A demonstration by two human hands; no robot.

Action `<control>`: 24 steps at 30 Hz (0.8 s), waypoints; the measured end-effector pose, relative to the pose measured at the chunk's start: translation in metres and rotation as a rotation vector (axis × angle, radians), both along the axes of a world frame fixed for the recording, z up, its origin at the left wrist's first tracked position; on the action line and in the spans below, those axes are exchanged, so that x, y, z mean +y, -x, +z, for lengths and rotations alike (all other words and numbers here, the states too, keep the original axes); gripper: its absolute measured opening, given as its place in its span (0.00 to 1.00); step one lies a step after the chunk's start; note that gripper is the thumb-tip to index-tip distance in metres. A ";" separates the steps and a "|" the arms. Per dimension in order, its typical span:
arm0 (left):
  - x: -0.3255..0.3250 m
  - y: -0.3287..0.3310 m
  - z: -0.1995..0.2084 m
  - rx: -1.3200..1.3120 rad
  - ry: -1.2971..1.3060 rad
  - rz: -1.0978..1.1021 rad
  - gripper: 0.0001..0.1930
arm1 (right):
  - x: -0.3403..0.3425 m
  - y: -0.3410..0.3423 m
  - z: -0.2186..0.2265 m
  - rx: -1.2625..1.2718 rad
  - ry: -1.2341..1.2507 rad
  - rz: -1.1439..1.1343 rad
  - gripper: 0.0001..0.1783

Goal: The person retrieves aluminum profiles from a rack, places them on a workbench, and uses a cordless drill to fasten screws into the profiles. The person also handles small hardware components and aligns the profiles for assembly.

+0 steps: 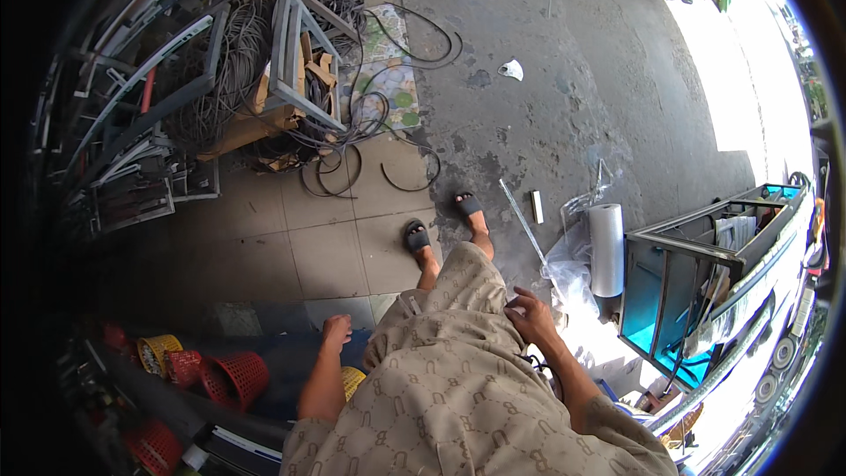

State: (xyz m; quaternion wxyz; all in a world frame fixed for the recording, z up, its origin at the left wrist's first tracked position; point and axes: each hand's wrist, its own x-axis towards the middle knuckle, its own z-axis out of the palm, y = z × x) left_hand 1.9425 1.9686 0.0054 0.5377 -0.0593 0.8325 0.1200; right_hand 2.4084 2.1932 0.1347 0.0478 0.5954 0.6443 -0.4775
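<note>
My left hand hangs beside my left hip with its fingers curled in loosely, and nothing shows in it. Beside my right thigh, close to the patterned beige shorts, is my right hand; its fingers are bent and somewhat apart, with no object visible in them. Nearest my left forearm are a yellow plastic basket and a red plastic basket. On the right, a clear plastic sheet lies crumpled on the floor next to an upright-looking roll of plastic film.
Coiled black cables and a grey metal frame crowd the far left; loose cable loops spread over the tiles. A metal-framed cart with blue panels stands right. A white box-like piece and a white scrap lie on the concrete.
</note>
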 end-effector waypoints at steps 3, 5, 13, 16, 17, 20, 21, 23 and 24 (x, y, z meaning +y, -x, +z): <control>-0.010 -0.012 0.007 -0.027 0.033 0.109 0.23 | 0.055 0.018 -0.013 0.107 0.076 0.081 0.26; -0.004 -0.029 0.006 -0.033 -0.033 0.240 0.24 | 0.094 0.016 -0.030 0.140 0.105 0.117 0.31; 0.050 -0.093 -0.027 -0.121 -0.583 -0.051 0.20 | 0.178 0.055 -0.185 0.134 0.251 0.673 0.36; 0.061 -0.104 -0.031 -0.053 -0.827 -0.157 0.19 | 0.211 0.071 -0.208 -0.042 0.405 0.809 0.38; 0.066 -0.108 -0.030 -0.101 -0.629 -0.032 0.19 | 0.222 0.074 -0.207 -0.133 0.464 0.906 0.39; 0.079 -0.124 -0.017 -0.055 -0.430 0.223 0.18 | 0.255 0.082 -0.197 0.069 0.539 0.830 0.37; 0.081 -0.131 -0.012 -0.002 -0.349 0.330 0.18 | 0.260 0.089 -0.195 0.186 0.381 0.999 0.35; 0.080 -0.149 -0.005 0.034 -0.390 0.385 0.17 | 0.274 0.093 -0.198 -0.017 0.372 1.027 0.33; 0.077 -0.156 -0.005 0.056 -0.334 0.485 0.17 | 0.279 0.100 -0.204 -0.043 0.327 1.324 0.30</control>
